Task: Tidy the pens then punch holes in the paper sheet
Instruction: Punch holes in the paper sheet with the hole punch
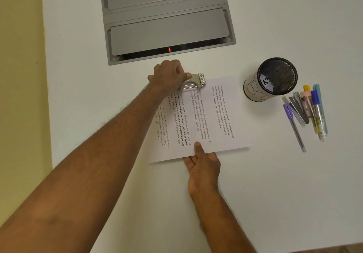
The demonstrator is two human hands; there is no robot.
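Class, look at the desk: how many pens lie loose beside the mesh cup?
About 4, all right of the mesh cup: a purple pen nearest it, then a yellow pen, a blue-capped pen and a light-blue pen bunched together. Overlap may hide more.

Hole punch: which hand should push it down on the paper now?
The left hand, probably. It already rests on top of the hole punch, which sits over the paper sheet's far edge. The right hand is busy pinching the sheet's near edge, keeping it steady.
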